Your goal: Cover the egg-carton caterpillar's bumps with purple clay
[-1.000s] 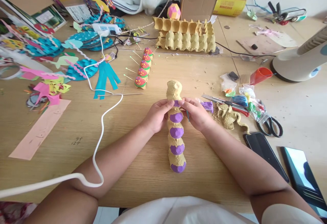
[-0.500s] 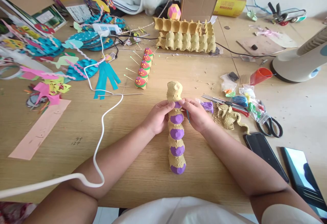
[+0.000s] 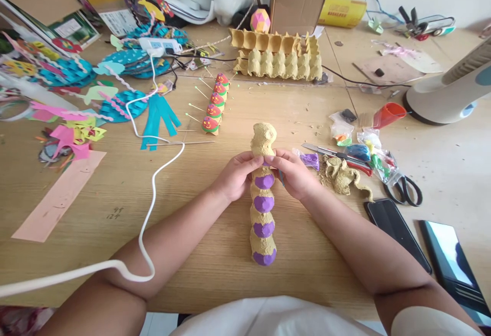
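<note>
Gripping the egg-carton strip [image 3: 263,216] at the near middle of the table [image 3: 210,259], clamping fingers of left hand [image 3: 240,175] and right hand [image 3: 294,173] on it, pointing its bare bump [image 3: 264,137] far, aligning its long axis near-to-far. Working left of a clear bag [image 3: 297,155] containing purple clay [image 3: 310,160].

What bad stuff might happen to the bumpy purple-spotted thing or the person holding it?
The bumpy strip might tear if the left hand and right hand squeeze too hard: both pinch it near its far end. The knife blade lies near the right hand, so a sideways reach might mean a cut. The white cable crosses the left forearm, so moving that arm might tug it.
</note>
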{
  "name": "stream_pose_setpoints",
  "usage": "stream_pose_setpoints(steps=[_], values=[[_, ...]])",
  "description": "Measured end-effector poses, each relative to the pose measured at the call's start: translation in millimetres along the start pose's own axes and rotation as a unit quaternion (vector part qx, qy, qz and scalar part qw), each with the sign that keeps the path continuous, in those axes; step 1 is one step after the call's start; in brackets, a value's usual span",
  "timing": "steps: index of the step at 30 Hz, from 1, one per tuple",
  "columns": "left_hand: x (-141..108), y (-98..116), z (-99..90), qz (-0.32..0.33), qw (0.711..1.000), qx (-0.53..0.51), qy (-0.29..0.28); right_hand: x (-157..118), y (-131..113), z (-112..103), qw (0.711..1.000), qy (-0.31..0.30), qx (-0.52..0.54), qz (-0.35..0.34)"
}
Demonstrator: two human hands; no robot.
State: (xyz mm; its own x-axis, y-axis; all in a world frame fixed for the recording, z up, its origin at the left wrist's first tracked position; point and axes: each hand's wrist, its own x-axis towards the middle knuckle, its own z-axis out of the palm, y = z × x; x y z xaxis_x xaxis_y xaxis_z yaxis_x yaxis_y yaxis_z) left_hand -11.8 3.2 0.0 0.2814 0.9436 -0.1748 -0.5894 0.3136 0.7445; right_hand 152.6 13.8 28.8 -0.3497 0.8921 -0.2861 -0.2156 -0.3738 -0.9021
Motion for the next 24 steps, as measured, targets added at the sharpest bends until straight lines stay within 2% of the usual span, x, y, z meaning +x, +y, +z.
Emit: stream_pose_setpoints(steps=[17, 24], values=[[-1.6, 4.2, -0.7, -0.018, 1.0, 0.003, -0.02, 4.6, 2.4, -6.2, 0.997, -0.054, 0.055, 0.032], [-2.0, 5.1, -1.0, -0.023, 1.0, 0.002, -0.016, 4.5, 2.5, -7.1, 0.996, -0.05, 0.068, 0.032]])
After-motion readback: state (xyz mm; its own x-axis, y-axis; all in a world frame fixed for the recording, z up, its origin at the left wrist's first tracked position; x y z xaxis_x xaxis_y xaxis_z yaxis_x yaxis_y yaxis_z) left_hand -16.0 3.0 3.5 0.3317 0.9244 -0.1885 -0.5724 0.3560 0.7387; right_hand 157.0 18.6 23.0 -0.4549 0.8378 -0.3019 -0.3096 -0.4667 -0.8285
